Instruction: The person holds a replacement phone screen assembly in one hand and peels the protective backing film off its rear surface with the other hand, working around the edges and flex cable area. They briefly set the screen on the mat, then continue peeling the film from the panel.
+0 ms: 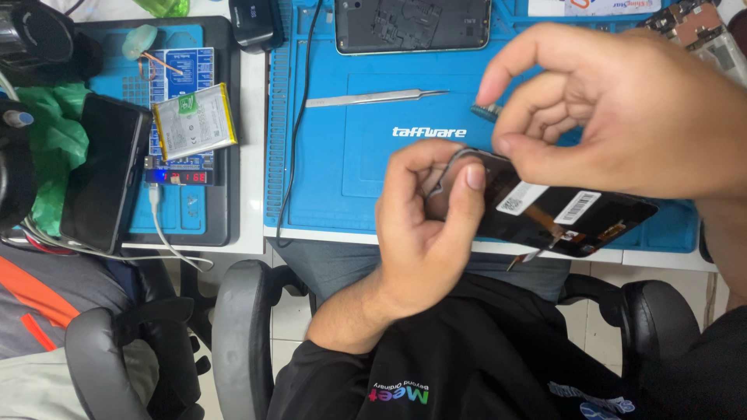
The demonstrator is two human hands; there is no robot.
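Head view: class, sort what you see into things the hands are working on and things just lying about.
In hand:
- black phone screen panel, gripped at its corner by the left hand
- right hand, fingers pinching at the panel's top edge

Lying about:
- tweezers
- battery
- opened phone body
- dark phone

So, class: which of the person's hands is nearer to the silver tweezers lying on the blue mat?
The right hand. Its fingers hover just right of the tweezers tip. The left hand sits lower, gripping the black phone screen panel, farther from them.

tweezers (377, 98): shiny metal | mat (350, 155): matt rubber | screen panel (591, 222): glossy black
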